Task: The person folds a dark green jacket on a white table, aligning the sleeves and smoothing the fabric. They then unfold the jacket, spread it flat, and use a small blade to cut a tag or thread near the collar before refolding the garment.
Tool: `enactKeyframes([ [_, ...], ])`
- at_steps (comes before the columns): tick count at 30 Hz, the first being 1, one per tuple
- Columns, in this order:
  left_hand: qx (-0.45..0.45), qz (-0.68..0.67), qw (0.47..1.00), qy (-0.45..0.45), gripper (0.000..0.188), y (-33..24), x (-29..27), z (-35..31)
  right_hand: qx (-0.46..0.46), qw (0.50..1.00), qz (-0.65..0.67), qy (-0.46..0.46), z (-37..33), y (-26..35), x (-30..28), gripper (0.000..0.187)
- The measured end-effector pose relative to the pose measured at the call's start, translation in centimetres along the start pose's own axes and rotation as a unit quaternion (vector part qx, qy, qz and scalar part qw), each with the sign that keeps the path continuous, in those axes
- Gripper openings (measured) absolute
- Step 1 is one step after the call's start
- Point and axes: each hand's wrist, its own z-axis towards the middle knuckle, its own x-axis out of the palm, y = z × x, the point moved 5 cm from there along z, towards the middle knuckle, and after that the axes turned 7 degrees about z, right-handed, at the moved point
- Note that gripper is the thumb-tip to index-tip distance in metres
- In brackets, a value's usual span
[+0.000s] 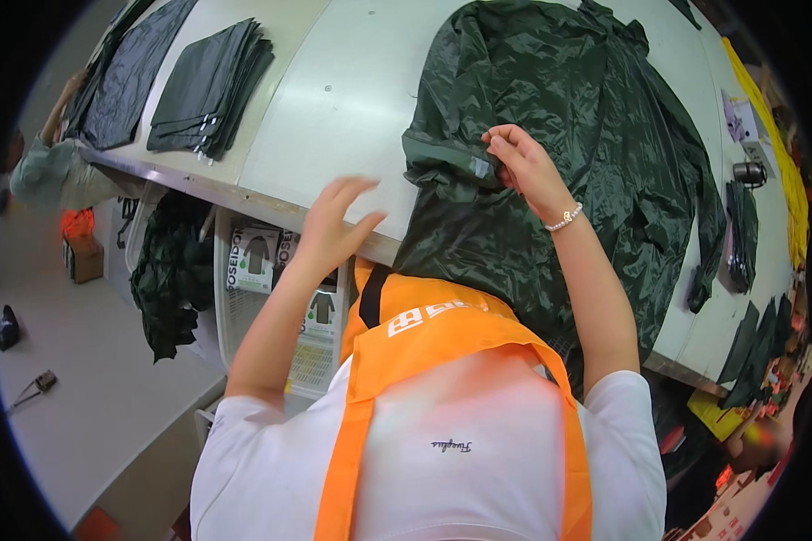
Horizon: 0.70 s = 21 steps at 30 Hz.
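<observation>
A dark green, shiny raincoat (595,117) lies spread over the table in front of me, its lower part hanging over the near edge towards my body. At its left side is a folded band of the same cloth with a small pale patch (480,168) on it. My right hand (525,171) is closed there, fingers curled and thumb tip pressed in at the end of the band. Left of the coat, my left hand (336,227) hovers over the table's near edge, fingers apart and slightly blurred, with nothing in it.
A stack of folded dark garments (209,88) lies at the far left of the white table (334,99). Below the edge stand a white crate (235,311) with printed packages and a heap of dark cloth (170,279). A co-worker's arm (59,113) reaches in at left.
</observation>
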Motion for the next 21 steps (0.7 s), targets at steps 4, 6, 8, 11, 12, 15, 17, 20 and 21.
enactKeyframes([
  [4,0.217,-0.008,0.970,-0.106,0.051,-8.1,1.0,7.2,0.015,0.998,0.028,0.048,-0.5,1.1,0.7,0.023],
  [6,0.140,-0.080,0.987,0.012,0.037,-7.6,3.1,8.7,-0.102,0.994,0.006,0.023,-0.8,2.3,1.0,0.028],
  [8,0.052,-0.157,0.983,0.079,0.030,-7.3,4.1,9.3,-0.192,0.979,-0.068,-0.019,-2.1,3.6,0.6,0.048],
  [11,0.034,-0.218,0.971,0.092,0.026,-7.8,4.3,9.5,-0.256,0.921,-0.293,-0.032,-4.6,5.2,1.3,0.037],
  [12,0.055,-0.218,0.970,0.089,0.026,-8.4,4.2,9.6,-0.271,0.916,-0.294,-0.044,-4.7,5.1,1.4,0.032],
  [15,0.090,-0.189,0.974,0.085,0.025,-9.5,3.8,9.9,-0.298,0.906,-0.290,-0.077,-4.4,5.0,1.4,0.019],
  [17,0.092,-0.169,0.978,0.086,0.025,-9.7,3.5,9.8,-0.292,0.912,-0.275,-0.092,-3.9,4.7,1.1,0.014],
  [20,0.049,-0.231,0.967,0.099,0.028,-8.7,4.1,9.7,-0.180,0.942,-0.259,-0.109,-3.3,4.0,0.7,0.016],
  [21,0.031,-0.234,0.966,0.109,0.027,-8.5,4.2,9.7,-0.173,0.954,-0.211,-0.121,-3.1,3.9,0.6,0.019],
])
